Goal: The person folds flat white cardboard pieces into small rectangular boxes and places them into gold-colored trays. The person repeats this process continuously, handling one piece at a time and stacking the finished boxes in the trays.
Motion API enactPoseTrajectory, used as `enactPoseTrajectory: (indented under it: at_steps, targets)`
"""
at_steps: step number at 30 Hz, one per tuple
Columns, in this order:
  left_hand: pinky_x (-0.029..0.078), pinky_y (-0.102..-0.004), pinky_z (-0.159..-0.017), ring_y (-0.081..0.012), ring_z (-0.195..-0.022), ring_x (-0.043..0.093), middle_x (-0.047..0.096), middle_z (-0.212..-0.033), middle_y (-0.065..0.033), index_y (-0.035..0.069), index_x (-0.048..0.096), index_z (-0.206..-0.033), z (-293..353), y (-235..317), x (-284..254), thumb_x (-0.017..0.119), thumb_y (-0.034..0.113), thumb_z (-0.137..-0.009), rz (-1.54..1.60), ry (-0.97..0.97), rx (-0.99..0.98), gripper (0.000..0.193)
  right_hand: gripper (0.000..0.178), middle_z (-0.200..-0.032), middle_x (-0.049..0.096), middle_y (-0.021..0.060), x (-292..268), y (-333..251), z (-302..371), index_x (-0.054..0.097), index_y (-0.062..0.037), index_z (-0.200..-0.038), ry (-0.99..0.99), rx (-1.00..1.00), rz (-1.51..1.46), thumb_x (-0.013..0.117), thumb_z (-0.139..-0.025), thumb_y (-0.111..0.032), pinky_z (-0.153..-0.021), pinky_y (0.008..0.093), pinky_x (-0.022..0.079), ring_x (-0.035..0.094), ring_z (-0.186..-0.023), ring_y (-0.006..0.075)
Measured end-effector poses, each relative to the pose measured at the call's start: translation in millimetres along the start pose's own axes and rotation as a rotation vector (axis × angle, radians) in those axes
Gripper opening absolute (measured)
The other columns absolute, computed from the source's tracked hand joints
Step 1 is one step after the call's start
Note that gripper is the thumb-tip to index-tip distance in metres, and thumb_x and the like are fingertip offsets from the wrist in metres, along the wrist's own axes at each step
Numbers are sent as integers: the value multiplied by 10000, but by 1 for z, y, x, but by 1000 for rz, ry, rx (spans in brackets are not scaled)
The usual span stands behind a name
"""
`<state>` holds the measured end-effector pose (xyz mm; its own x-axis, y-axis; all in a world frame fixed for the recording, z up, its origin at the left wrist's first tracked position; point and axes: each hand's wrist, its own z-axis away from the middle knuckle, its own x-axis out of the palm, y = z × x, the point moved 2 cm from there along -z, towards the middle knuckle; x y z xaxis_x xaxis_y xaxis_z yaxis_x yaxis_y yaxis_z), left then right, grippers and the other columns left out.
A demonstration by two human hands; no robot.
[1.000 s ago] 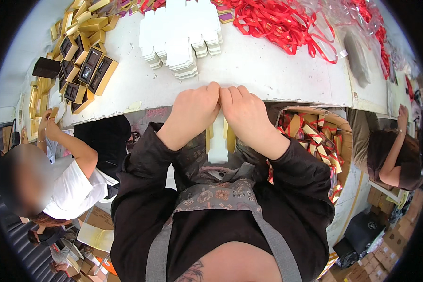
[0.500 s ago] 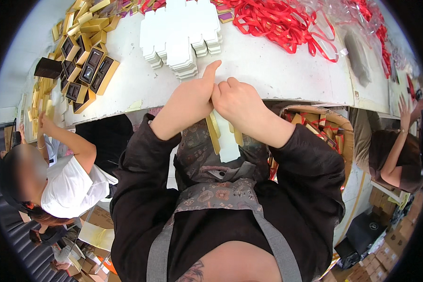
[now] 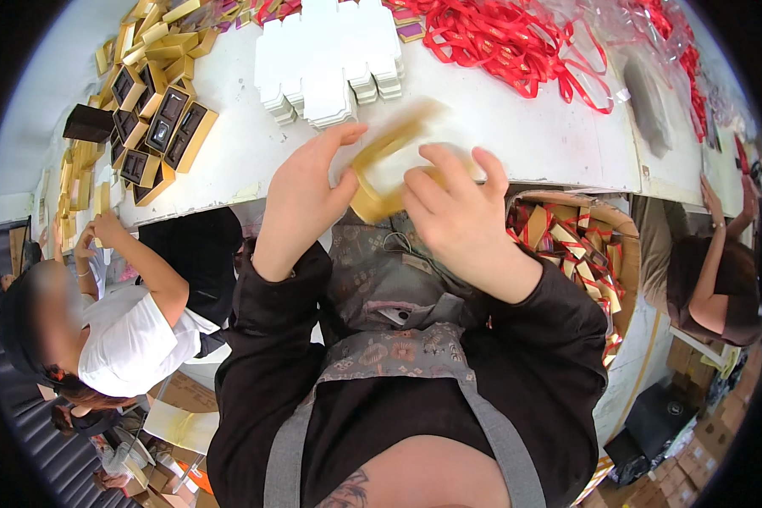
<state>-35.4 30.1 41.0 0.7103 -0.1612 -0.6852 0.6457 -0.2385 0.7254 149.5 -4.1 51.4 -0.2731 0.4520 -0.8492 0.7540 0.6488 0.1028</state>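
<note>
A gold card box piece with a white inside (image 3: pixel 379 203) is held tilted over the table's near edge, its far end blurred by motion. My right hand (image 3: pixel 464 216) has its fingers curled on the near right part of it. Beside its left edge is my left hand (image 3: pixel 306 195), thumb and fingers apart, the thumb close to the gold side; whether they touch is hard to tell. Just beyond my hands lies a stack of flat white card blanks (image 3: pixel 326 63).
Gold boxes with dark inserts (image 3: pixel 168 118) pile up at the left. Red ribbons (image 3: pixel 499 42) heap at the far right. A carton (image 3: pixel 625 222) of ribbon-tied gold boxes stands below the table edge. Co-workers (image 3: pixel 127 339) sit at both sides.
My hands have moved apart from their touching position. The gold piece, earlier hanging below them toward my lap, is now raised and turned between them. The person at left has shifted their arms.
</note>
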Motion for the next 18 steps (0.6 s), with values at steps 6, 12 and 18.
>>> enactPoseTrajectory:
  at_steps: [6, 12, 18]
  targets:
    - [371, -373, -981, -295, -1164, 477, 445, -1272, -199, 20, 144, -1460, 0, 22, 16, 382, -57, -750, 480, 126, 42, 752, 424, -1352, 442, 146, 11, 29, -6, 618, -103, -1128, 149, 134, -212, 613, -704, -106, -1068, 562, 111, 382, -1312, 280]
    - [198, -347, -1116, -258, -1348, 266, 284, -1434, -170, -3, 197, -1438, 4, 23, 40, 346, -101, -691, 430, 205, 119, 768, 460, -1264, 466, 187, 42, 9, 7, 470, -23, -1293, 312, 764, -1271, 455, -839, 47, -883, 322, 452, 522, -1106, 259]
    - [285, -366, -1054, -303, -1209, 390, 376, -1267, -187, 0, 377, -1247, 20, 15, 61, 349, -90, -731, 565, 135, -74, 525, 219, -1023, 574, 148, 52, -1, 14, 588, -14, -1090, 220, 751, -1214, 454, -930, -79, -796, 297, 455, 573, -901, 227]
